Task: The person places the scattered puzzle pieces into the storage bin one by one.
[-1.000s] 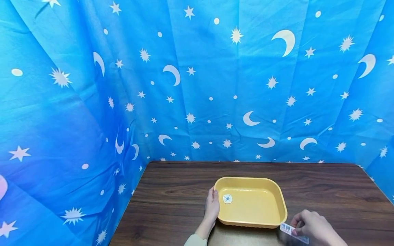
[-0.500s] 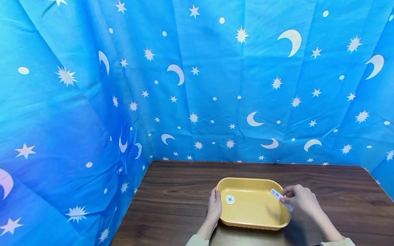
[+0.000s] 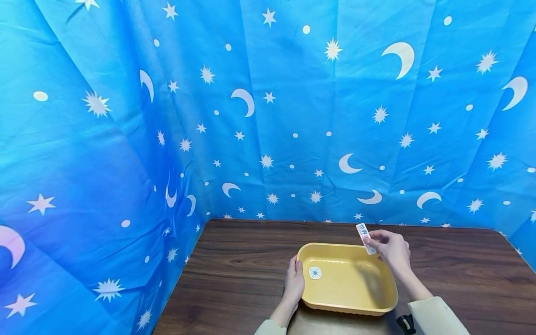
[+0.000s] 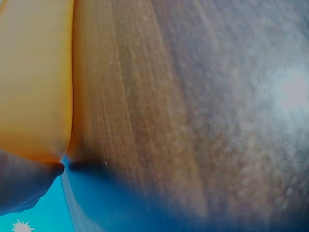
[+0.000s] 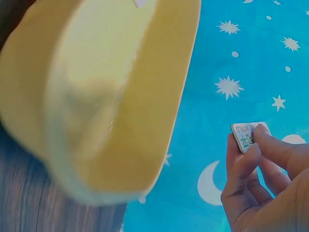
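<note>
A yellow rectangular tray [image 3: 343, 286] with raised walls stands on the table. My left hand [image 3: 294, 281] holds it at its left wall, thumb by the rim; in the left wrist view its fingers [image 4: 29, 176] lie along the outer wall. My right hand [image 3: 391, 249] pinches a small white rectangular plaque [image 3: 363, 232], printed with blue and red characters, between thumb and fingers. It is raised over the tray's far right rim, tilted and apart from the tray floor. In the right wrist view the plaque [image 5: 245, 134] shows "WORLD" lettering. A small white square piece with a blue starburst [image 3: 315, 273] lies inside the tray, at the left.
The dark wood-grain table [image 3: 243, 260] spreads around the tray. Behind it and at the left hangs a blue cloth [image 3: 284, 116] patterned with stars and moons. A black strap [image 3: 405, 324] shows below the right sleeve.
My right hand has lifted the plaque from beside the tray's near right corner to above its far right rim, turning it more upright. The left hand stays at the tray.
</note>
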The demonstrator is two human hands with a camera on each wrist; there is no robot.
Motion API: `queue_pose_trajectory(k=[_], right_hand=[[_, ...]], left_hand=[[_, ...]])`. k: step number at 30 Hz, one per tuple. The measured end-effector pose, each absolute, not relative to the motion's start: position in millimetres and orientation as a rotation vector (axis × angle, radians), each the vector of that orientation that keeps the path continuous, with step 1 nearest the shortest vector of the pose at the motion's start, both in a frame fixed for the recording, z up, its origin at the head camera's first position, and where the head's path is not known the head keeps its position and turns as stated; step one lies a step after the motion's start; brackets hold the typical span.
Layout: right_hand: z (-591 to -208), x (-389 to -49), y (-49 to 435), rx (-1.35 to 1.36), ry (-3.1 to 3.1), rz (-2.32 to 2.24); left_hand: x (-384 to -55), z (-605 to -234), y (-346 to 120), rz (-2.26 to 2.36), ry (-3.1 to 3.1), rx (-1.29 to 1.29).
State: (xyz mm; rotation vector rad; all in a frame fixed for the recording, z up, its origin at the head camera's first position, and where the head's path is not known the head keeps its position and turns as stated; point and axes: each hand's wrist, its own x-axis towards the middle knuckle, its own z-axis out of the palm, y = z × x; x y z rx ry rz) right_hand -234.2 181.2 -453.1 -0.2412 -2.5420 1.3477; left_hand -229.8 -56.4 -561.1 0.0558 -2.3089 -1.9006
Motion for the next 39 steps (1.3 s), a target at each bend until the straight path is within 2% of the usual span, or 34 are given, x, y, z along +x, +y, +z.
queue_pose_trajectory(k=[11,21,30,39], right_hand=[[-460.3,-257.5,153.6,-0.318,-2.406,1.712],[-468.3,-273.0,137.3,-0.235,-2.596,1.866],[-474.6,-277.8,133.0,0.008,-2.876,1.975],[-479.2,-279.2,134.6,0.199,-3.170,1.812]], left_hand=[[-228.6,-559.8,-57.2,-1.927,-2.313,0.067],[-228.8,-558.5,-56.1,-1.908,-2.317,0.100],[-227.7,-557.3,-56.4,-1.908,-2.303,0.092],[-226.8,-556.6,-56.7,-1.901,-2.304,0.086]])
